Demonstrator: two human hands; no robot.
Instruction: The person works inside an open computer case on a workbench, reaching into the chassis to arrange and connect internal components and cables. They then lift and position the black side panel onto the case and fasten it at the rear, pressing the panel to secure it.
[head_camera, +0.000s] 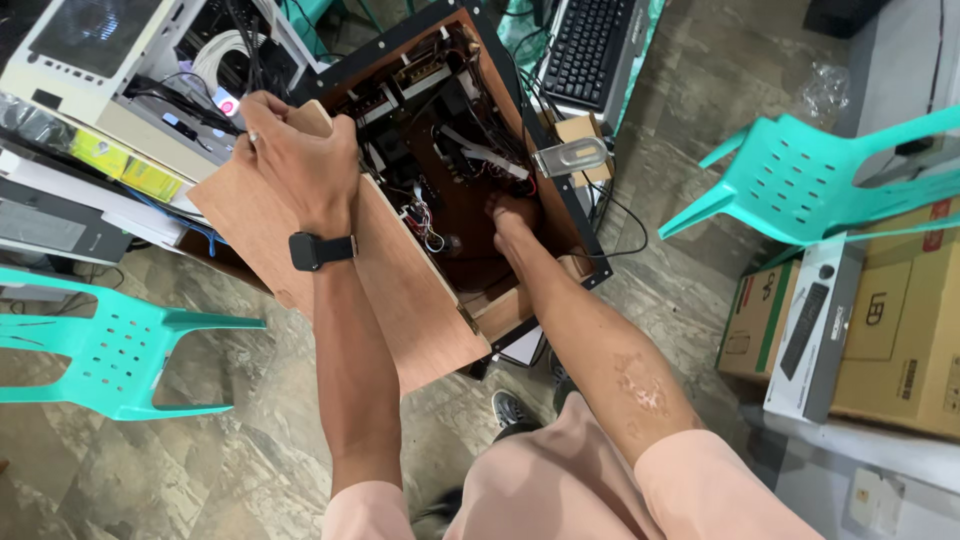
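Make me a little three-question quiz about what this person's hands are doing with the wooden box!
1. True or false: the left hand grips the top edge of the wooden panel.
2. Where is the right hand? A) on the keyboard B) inside the wooden box C) on a green chair
3. Fill in: the left wrist wears a black ____.

Key: 1 true; 2 B; 3 watch.
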